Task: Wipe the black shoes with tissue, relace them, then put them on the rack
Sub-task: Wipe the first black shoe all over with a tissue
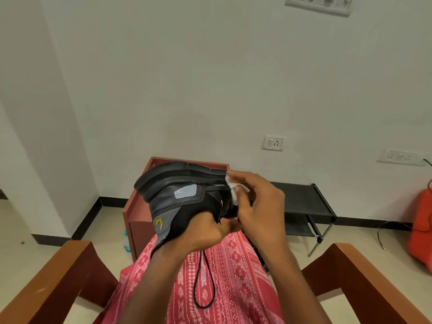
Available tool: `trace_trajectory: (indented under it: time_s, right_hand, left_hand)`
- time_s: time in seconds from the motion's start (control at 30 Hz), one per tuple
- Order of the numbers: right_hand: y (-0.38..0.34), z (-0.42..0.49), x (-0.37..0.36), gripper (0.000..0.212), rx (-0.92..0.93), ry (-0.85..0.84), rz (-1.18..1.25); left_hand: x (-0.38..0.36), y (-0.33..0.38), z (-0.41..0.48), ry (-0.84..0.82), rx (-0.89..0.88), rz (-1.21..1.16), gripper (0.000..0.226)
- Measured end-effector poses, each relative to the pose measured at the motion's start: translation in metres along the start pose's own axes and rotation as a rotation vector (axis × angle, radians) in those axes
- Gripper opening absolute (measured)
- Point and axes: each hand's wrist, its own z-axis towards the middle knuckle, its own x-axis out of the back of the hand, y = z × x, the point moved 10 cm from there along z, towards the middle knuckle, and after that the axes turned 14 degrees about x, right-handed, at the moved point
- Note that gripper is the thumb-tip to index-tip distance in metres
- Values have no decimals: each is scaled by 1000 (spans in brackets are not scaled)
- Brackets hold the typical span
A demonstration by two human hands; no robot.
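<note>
Shoe (pixel 177 197), black with grey panels, sits sole-up and tilted in my left hand (pixel 205 230), whose fingers curl round its upper from beneath, above my lap. Tissue (pixel 233 191), a white wad, is pinched between the thumb and fingers of my right hand (pixel 257 202). It is pressed to the shoe's side just under the sole edge, right beside my left-hand hold. A black lace (pixel 203 284) hangs from below that grip in a loop over my red patterned garment (pixel 233 288). Either side of my forearms stand the brown wooden arms of a chair (pixel 58 277). Beyond the held shoe is a reddish cabinet (pixel 138 220). To the right of my right hand, farther off, a low black rack (pixel 301 199) stands by the white wall, with a wall socket (pixel 273 143) above it.
</note>
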Motion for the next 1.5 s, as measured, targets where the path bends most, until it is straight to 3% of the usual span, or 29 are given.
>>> trace_trajectory:
  time_s: [0.07,0.17,0.27,0.3,0.4,0.5,0.57,0.63,0.7,0.83,1.0,1.1,1.2,1.27,1.3,1.4,1.43,1.5]
  right_hand:
    - [-23,4,-9,34,66,-46,108]
    - [-60,6,-25,33,233,-117,154]
    - [-63,5,-28,31,328,-149,162]
    - [-53,6,-24,32,321,-146,137]
    - [-12,9,-4,36,233,-110,-31]
    - [18,5,11,34,138,-32,-81]
    - [20,1,10,31,123,-12,-65]
    - [12,1,8,27,117,-2,-31]
    - [-4,4,3,25,132,-10,65]
    - [-47,8,-20,30,298,-149,239]
    - [-19,7,-9,39,329,-148,132]
    - [17,0,12,36,223,-29,1]
    - [23,-7,13,30,182,49,-40]
    - [5,-9,2,30,190,46,29]
    - [-6,-10,-5,31,191,19,113]
    - [-39,-11,-22,32,271,-87,304]
    - [-41,-11,-23,34,308,-96,294]
    - [-29,-9,-17,42,361,-67,168]
  left_hand:
    - [1,9,-6,3,-87,57,14]
    - [1,19,-16,6,-179,176,38]
    - [-2,19,-16,26,-209,242,31]
    - [-2,18,-15,27,-194,246,25]
    - [-2,2,-4,14,-53,188,44]
    - [-3,0,-5,-9,-20,180,50]
    - [-3,2,-7,-33,-33,161,50]
    - [-1,2,-9,-28,-44,163,74]
    - [4,9,-12,17,-100,174,73]
    - [-4,14,-14,-86,-173,181,81]
    - [-4,11,-15,-94,-133,185,34]
    - [-9,4,-11,-143,-93,158,66]
    - [-8,6,-5,-106,-130,126,52]
    - [-4,11,-6,-70,-199,93,78]
    - [-1,12,-6,-51,-233,62,76]
    - [3,24,-20,-102,-360,-70,38]
    - [5,25,-21,-103,-391,-81,42]
    - [7,21,-15,-44,-395,-75,82]
